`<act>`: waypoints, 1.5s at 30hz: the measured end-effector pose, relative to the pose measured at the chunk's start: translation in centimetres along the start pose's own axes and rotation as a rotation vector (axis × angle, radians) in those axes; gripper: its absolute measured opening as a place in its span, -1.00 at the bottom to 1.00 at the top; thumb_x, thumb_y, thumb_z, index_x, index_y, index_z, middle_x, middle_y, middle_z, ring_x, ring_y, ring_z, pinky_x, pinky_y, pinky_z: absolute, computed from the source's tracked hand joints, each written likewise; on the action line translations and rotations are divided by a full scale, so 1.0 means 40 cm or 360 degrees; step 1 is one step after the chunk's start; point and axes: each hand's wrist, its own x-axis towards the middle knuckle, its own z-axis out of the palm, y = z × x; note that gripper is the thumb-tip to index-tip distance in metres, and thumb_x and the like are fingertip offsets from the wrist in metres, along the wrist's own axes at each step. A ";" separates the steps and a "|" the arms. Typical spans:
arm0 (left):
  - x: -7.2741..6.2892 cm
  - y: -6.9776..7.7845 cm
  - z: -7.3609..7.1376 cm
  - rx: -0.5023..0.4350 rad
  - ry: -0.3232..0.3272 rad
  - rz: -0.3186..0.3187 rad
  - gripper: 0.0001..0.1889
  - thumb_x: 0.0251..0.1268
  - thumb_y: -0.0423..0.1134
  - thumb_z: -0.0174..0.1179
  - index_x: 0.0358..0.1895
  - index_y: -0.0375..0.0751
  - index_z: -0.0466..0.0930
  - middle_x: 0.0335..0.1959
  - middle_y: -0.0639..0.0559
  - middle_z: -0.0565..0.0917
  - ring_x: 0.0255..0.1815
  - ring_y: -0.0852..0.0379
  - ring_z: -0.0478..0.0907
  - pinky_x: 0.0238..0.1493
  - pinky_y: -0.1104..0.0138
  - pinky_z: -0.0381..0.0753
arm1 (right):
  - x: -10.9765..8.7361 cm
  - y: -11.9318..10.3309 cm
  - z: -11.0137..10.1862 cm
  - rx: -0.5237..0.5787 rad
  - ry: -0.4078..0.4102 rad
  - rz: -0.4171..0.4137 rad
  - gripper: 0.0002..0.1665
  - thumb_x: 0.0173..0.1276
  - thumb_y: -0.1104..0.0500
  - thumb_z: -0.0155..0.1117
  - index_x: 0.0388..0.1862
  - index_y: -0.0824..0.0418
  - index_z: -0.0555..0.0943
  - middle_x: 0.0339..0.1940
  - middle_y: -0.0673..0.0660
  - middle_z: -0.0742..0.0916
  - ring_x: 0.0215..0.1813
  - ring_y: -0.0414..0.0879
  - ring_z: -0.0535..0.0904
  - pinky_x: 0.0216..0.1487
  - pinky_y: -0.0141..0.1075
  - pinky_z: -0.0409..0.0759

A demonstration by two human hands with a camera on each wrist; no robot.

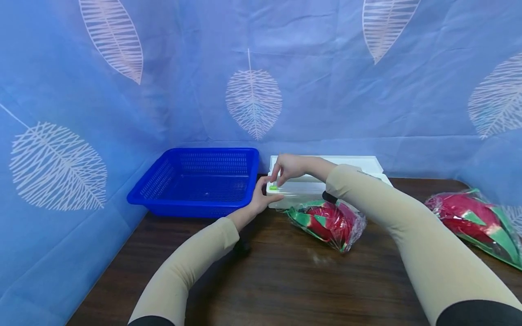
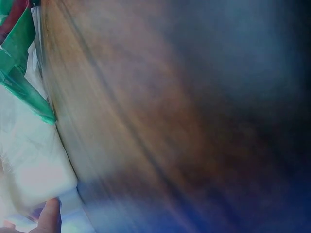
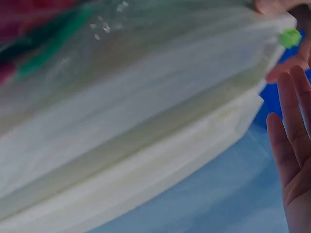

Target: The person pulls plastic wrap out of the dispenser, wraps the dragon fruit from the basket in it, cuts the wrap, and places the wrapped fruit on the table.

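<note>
A long white box (image 1: 293, 200), seemingly a cling film dispenser, stands at the back of the table with its lid (image 1: 350, 160) raised. A small green slider (image 1: 273, 187) sits at its left end. My left hand (image 1: 258, 199) grips that end, the thumb along the front and the fingers around the side. Above the slider is my right hand (image 1: 290, 166), thumb and index finger pointing down; its other fingers (image 3: 294, 111) extend straight in the right wrist view. Whether its fingertips touch the slider cannot be told. A red-and-green item in clear plastic (image 1: 326, 222) lies against the box's front.
To the left stands a blue plastic basket (image 1: 195, 211) with perforated walls, close to my left hand. Another red-and-green plastic-wrapped item (image 1: 475, 217) lies at the right. A blue curtain with white leaf prints (image 1: 302, 104) hangs behind the dark wooden table (image 1: 285, 285).
</note>
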 end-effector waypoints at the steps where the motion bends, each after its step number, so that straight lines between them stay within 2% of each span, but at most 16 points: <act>1: 0.001 -0.001 0.000 0.0007 -0.0006 0.0008 -0.44 0.10 -0.55 0.33 0.17 -0.51 0.30 0.18 -0.38 0.38 0.28 -0.28 0.24 0.34 -0.05 0.17 | 0.002 0.003 0.006 0.0004 -0.0016 0.0013 -0.82 0.20 0.36 0.41 -0.19 0.38 0.75 -0.22 0.18 0.77 -0.22 0.00 0.67 -0.21 -0.24 0.65; 7: 0.006 -0.001 0.000 0.0020 -0.0022 -0.0026 -0.45 0.14 -0.51 0.33 0.18 -0.47 0.31 0.20 -0.35 0.39 0.33 -0.27 0.21 0.38 -0.05 0.10 | 0.012 0.012 0.027 0.0031 -0.0021 0.0068 -0.82 0.20 0.38 0.41 -0.19 0.37 0.75 -0.22 0.18 0.77 -0.12 0.06 0.66 -0.12 -0.19 0.65; 15: 0.009 -0.008 -0.003 -0.0018 -0.0007 0.0048 -0.51 0.09 -0.55 0.34 0.07 -0.49 0.33 0.07 -0.34 0.45 0.22 -0.21 0.32 0.29 0.07 0.26 | 0.034 0.012 0.042 -0.0016 -0.0005 0.0073 -0.87 0.19 0.39 0.42 -0.25 0.34 0.77 -0.33 0.13 0.77 -0.28 -0.08 0.66 -0.23 -0.27 0.66; 20: -0.007 0.031 -0.010 -0.0017 -0.0007 0.0064 -0.51 0.10 -0.61 0.29 0.09 -0.58 0.29 0.13 -0.42 0.41 0.26 -0.30 0.28 0.31 0.00 0.23 | 0.032 0.012 0.040 0.0021 0.0000 0.0156 -0.89 0.17 0.39 0.43 -0.29 0.32 0.77 -0.33 0.12 0.77 -0.27 -0.08 0.66 -0.21 -0.26 0.65; 23: 0.000 0.008 -0.012 -0.0024 -0.0016 0.0086 -0.47 0.15 -0.48 0.34 0.14 -0.48 0.31 0.17 -0.38 0.40 0.26 -0.32 0.30 0.26 -0.04 0.29 | 0.029 0.015 0.038 0.0027 -0.0007 0.0187 -0.89 0.17 0.40 0.44 -0.29 0.33 0.77 -0.32 0.13 0.77 -0.24 -0.07 0.67 -0.18 -0.26 0.65; 26: 0.068 -0.196 0.002 -0.0026 -0.0017 0.0211 -0.41 0.12 -0.21 0.45 0.18 -0.19 0.36 0.16 -0.17 0.46 0.18 -0.15 0.41 0.10 0.14 0.46 | 0.024 0.020 0.036 0.0023 -0.0021 0.0211 -0.88 0.16 0.41 0.44 -0.29 0.33 0.77 -0.31 0.13 0.77 -0.23 -0.06 0.67 -0.18 -0.26 0.65; 30: 0.180 -0.503 0.024 -0.0102 -0.0053 0.0247 -0.31 0.01 0.01 0.49 0.23 0.17 0.36 0.17 0.12 0.47 0.09 0.10 0.47 -0.10 0.30 0.55 | 0.012 0.025 0.030 0.0018 -0.0054 0.0227 -0.87 0.17 0.41 0.42 -0.27 0.33 0.77 -0.30 0.14 0.77 -0.22 -0.05 0.67 -0.18 -0.24 0.65; 33: 0.211 -0.583 0.028 -0.0092 -0.0055 0.0192 -0.27 -0.05 0.06 0.51 0.24 0.27 0.35 0.19 0.19 0.45 0.10 0.13 0.47 -0.07 0.28 0.55 | 0.000 0.030 0.022 0.0005 -0.0082 0.0271 -0.87 0.17 0.42 0.42 -0.28 0.32 0.77 -0.29 0.14 0.78 -0.23 -0.06 0.68 -0.16 -0.23 0.65; 35: 0.202 -0.566 0.026 -0.0062 -0.0032 0.0157 -0.28 -0.02 0.02 0.51 0.24 0.25 0.35 0.18 0.16 0.44 0.13 0.11 0.45 -0.04 0.27 0.53 | -0.009 0.033 0.017 0.0002 -0.0106 0.0298 -0.86 0.17 0.43 0.41 -0.28 0.31 0.77 -0.28 0.14 0.78 -0.23 -0.05 0.68 -0.14 -0.22 0.65; 37: 0.182 -0.514 0.022 -0.0039 -0.0017 0.0137 -0.31 0.02 -0.06 0.50 0.25 0.16 0.35 0.17 0.07 0.44 0.12 0.04 0.44 -0.06 0.27 0.52 | -0.018 0.036 0.012 0.0009 -0.0125 0.0323 -0.86 0.16 0.44 0.41 -0.29 0.31 0.77 -0.26 0.14 0.78 -0.23 -0.05 0.69 -0.13 -0.22 0.65; 38: 0.151 -0.442 0.017 -0.0025 -0.0010 0.0128 -0.32 0.03 -0.10 0.50 0.24 0.09 0.36 0.16 0.00 0.44 0.11 -0.02 0.44 -0.04 0.25 0.52 | -0.023 0.037 0.010 0.0015 -0.0136 0.0326 -0.86 0.16 0.45 0.41 -0.29 0.32 0.77 -0.26 0.15 0.78 -0.23 -0.05 0.69 -0.12 -0.21 0.65; 39: 0.134 -0.395 0.012 -0.0033 -0.0019 0.0118 -0.33 0.05 -0.13 0.49 0.24 0.03 0.36 0.16 -0.04 0.45 0.11 -0.05 0.45 -0.03 0.22 0.52 | -0.028 0.039 0.008 0.0019 -0.0144 0.0332 -0.86 0.16 0.46 0.41 -0.30 0.32 0.76 -0.25 0.15 0.78 -0.23 -0.05 0.69 -0.12 -0.20 0.65; 42: 0.092 -0.295 0.005 -0.0060 -0.0024 0.0212 -0.37 0.09 -0.07 0.46 0.21 0.00 0.37 0.11 -0.06 0.47 0.04 -0.01 0.47 -0.10 0.31 0.52 | -0.042 0.046 0.005 0.0039 -0.0148 0.0342 -0.86 0.15 0.46 0.41 -0.31 0.33 0.76 -0.26 0.15 0.78 -0.24 -0.06 0.69 -0.13 -0.20 0.65; 43: 0.081 -0.263 0.002 -0.0082 -0.0040 0.0200 -0.38 0.08 -0.06 0.46 0.20 -0.01 0.38 0.10 -0.05 0.49 0.03 0.00 0.48 -0.10 0.29 0.52 | -0.046 0.050 0.006 0.0042 -0.0147 0.0333 -0.86 0.14 0.46 0.41 -0.30 0.33 0.76 -0.27 0.15 0.78 -0.25 -0.06 0.68 -0.14 -0.20 0.65; 44: 0.073 -0.237 -0.001 -0.0108 -0.0052 0.0193 -0.37 0.08 -0.08 0.47 0.20 -0.04 0.38 0.11 -0.07 0.49 0.04 -0.01 0.49 -0.08 0.27 0.53 | -0.051 0.053 0.006 0.0047 -0.0144 0.0327 -0.86 0.14 0.46 0.41 -0.30 0.34 0.76 -0.28 0.15 0.78 -0.26 -0.07 0.68 -0.14 -0.20 0.65; 45: 0.084 -0.256 0.000 -0.0140 -0.0068 0.0184 -0.38 0.09 -0.10 0.46 0.21 -0.05 0.37 0.11 -0.07 0.49 0.03 0.00 0.50 -0.09 0.26 0.53 | -0.056 0.056 0.006 0.0053 -0.0139 0.0329 -0.86 0.14 0.46 0.41 -0.30 0.34 0.76 -0.28 0.15 0.78 -0.27 -0.07 0.68 -0.15 -0.21 0.65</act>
